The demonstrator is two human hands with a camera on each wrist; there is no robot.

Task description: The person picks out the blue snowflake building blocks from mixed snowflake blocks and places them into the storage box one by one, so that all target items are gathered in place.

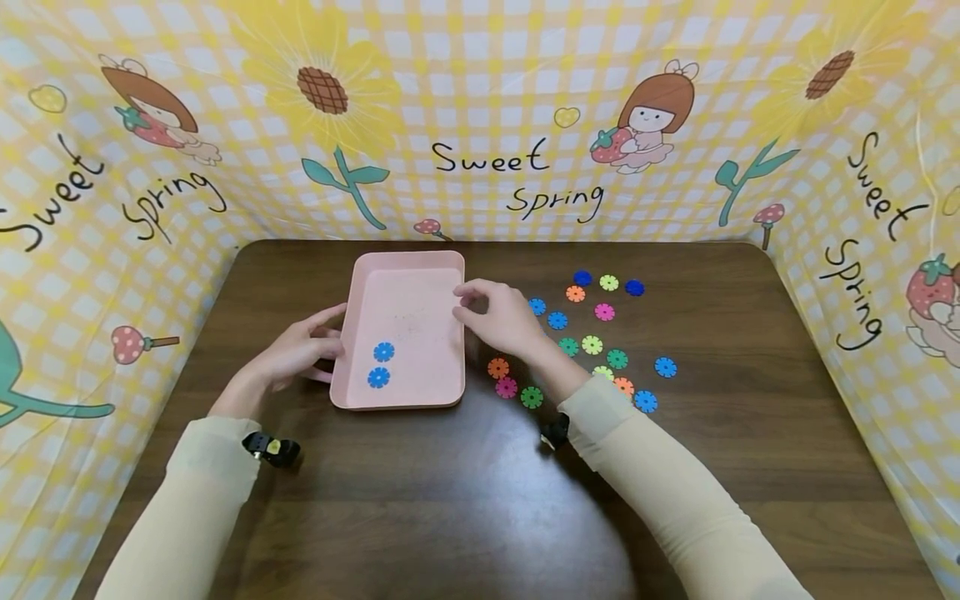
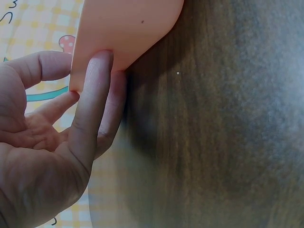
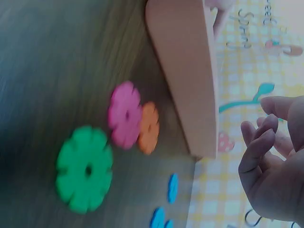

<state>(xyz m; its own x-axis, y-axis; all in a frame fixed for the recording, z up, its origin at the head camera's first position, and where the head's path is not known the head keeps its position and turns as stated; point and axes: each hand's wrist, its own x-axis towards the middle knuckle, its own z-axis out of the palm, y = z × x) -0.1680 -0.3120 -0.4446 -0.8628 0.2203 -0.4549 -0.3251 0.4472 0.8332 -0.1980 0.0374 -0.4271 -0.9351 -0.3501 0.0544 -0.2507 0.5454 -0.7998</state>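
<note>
A pink tray (image 1: 423, 333) lies left of the table's middle, with a blue slotted disc (image 1: 384, 352) and a second blue disc (image 1: 378, 377) near its front left corner. My left hand (image 1: 303, 350) touches the tray's left wall. In the left wrist view its fingertips meet the rim and outer side of the pink wall (image 2: 133, 28). Above the tray's right rim is my right hand (image 1: 498, 317), fingers loosely bent, and I see nothing between them. The right wrist view shows that hand (image 3: 275, 156) above the tray wall (image 3: 190, 71).
Several loose slotted discs lie right of the tray, among them orange (image 1: 498, 367), pink (image 1: 506, 387), green (image 1: 532, 397) and dark blue (image 1: 634, 287) ones. My right forearm (image 1: 637, 442) passes in front of some. A printed yellow checked cloth (image 1: 480, 108) surrounds the brown table (image 1: 420, 500).
</note>
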